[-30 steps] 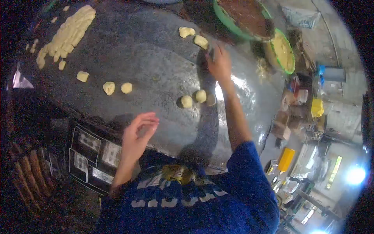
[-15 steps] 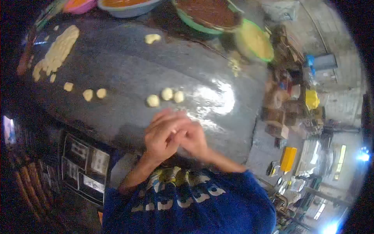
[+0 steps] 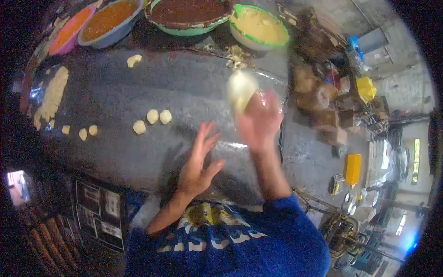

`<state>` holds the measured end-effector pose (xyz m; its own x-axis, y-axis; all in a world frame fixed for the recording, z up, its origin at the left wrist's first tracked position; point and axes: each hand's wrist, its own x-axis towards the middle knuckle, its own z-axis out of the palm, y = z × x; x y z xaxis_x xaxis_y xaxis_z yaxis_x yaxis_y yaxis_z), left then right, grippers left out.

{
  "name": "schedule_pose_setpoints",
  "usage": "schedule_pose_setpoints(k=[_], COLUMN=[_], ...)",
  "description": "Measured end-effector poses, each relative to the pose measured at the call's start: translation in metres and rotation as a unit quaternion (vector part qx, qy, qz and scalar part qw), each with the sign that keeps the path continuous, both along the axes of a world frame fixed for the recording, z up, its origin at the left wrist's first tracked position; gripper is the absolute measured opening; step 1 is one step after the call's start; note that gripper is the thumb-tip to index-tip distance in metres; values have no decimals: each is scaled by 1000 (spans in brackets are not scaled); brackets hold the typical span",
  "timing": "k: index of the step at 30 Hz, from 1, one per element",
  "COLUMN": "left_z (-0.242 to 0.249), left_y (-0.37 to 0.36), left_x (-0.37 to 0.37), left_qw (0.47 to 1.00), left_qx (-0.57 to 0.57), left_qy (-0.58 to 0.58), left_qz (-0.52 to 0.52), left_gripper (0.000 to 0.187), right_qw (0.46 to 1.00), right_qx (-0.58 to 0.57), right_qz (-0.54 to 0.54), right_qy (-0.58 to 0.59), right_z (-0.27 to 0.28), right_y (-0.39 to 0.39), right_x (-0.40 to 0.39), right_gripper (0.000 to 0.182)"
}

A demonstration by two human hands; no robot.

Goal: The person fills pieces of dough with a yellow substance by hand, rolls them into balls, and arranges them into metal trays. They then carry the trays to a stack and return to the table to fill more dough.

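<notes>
My right hand is stretched forward over the right side of the dark worktop, blurred by motion. A pale, flattened-looking piece of dough, also smeared, is at its fingers and thumb. My left hand hovers nearer my body, fingers spread and nothing in it. To its left, a group of dough balls lies on the worktop. Several smaller dough pieces sit farther left, by a long sheet of cut dough. One odd-shaped dough piece lies toward the back.
Along the back edge stand a pink basin and a grey basin with orange filling, a basin of dark brown filling and a green-rimmed bowl of yellow paste. Crumbly scraps lie before the bowl. Black trays stand at left.
My hands were together in front of my chest and have come apart. The right went forward and right with the dough; the left opened. The view has turned rightward.
</notes>
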<state>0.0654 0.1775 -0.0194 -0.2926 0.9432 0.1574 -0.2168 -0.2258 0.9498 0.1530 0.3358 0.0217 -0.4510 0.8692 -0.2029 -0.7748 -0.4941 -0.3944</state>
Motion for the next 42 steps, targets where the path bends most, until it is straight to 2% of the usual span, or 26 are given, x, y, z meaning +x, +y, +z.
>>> schedule_pose_setpoints(k=[1, 2, 3, 4, 5, 6, 8, 10, 12, 15, 16, 19, 23, 25, 27, 29, 30, 31, 32, 33, 34, 35, 36, 37, 38, 42], left_z=[8, 12, 12, 9, 5, 1, -6, -9, -11, -17, -19, -7, 1, 2, 2, -1, -4, -8, -14, -21, -23, -23, -22, -22, -17, -9], left_y=[-4, -13, -21, -32, -42, -50, -63, -74, -79, -77, -74, -59, -48, -44, -40, -32, -26, -18, -10, -11, -22, -29, -39, -52, -66, -91], left_x=[-13, -23, -38, -55, -72, -88, -117, -143, -161, -183, -186, -186, -167, -148, -123, -92, -74, -55, -32, -14, -4, 5, 13, 20, 24, 47], left_qw=[999, 994, 994, 991, 977, 977, 962, 960, 958, 949, 952, 956, 965, 965, 963, 975, 977, 974, 952, 914, 911, 940, 947, 930, 925, 893], left_qx=[-4, -10, -7, -103, -200, -200, -256, -261, -263, -292, -284, -279, -249, -252, -261, -219, -194, -171, -150, -127, -152, -193, -229, -324, -338, -417], left_qy=[-51, -103, -106, -79, -51, -54, 28, 15, 1, 21, 10, 30, 46, 43, 38, -27, -87, -145, -266, -385, -383, -271, -157, -83, -83, -35], left_qz=[10, 18, 13, 29, 45, 42, 87, 102, 114, 116, 114, 89, 62, 54, 54, 28, 26, 27, 2, -16, 4, -76, -161, -155, -154, -166], left_gripper=[76, 71, 71, 61, 51, 51, 30, 27, 24, 24, 24, 23, 21, 21, 21, 23, 27, 31, 36, 41, 41, 40, 39, 36, 36, 38], right_qw=[955, 823, 677, 574, 415, 237, 241, 244, 145, 85, 82, 201, 253, 515, 724, 745, 901, 942, 830, 911, 910, 928, 904, 842, 758, 759], right_qx=[195, 369, 444, 524, 525, 501, 540, 568, 616, 632, 629, 529, 529, 487, 397, 307, 170, 117, 41, -77, -51, -78, -40, 77, 195, 209], right_qz=[-112, -214, -225, -163, -85, 0, 77, 159, 101, 57, 56, 69, 27, -21, 39, 46, 84, 286, 235, 280, 384, 325, 282, 346, 395, 414], right_qy=[-194, -375, -542, -607, -738, -833, -803, -770, -768, -768, -771, -822, -809, -705, -563, -590, -392, -129, -505, -291, -147, -164, -320, -408, -482, -456], right_z=[-12, -24, 4, 5, 11, 16, -40, -62, -54, -40, -30, 8, -37, -25, -16, 12, -8, -50, -3, -31, -36, -56, -101, -79, -59, -80], right_y=[71, 136, 167, 213, 240, 263, 352, 375, 377, 367, 352, 283, 348, 321, 256, 138, 99, 83, 8, -31, -62, -102, -138, -140, -139, -121], right_x=[-15, -26, -43, -50, -61, -73, -65, -66, -71, -58, -61, -93, -57, -45, -25, -21, -1, 43, 24, 43, 57, 71, 93, 100, 106, 146], right_gripper=[36, 38, 38, 39, 40, 42, 42, 44, 32, 41, 41, 39, 38, 43, 40, 35, 31, 31, 35, 32, 33, 33, 31, 29, 27, 25])
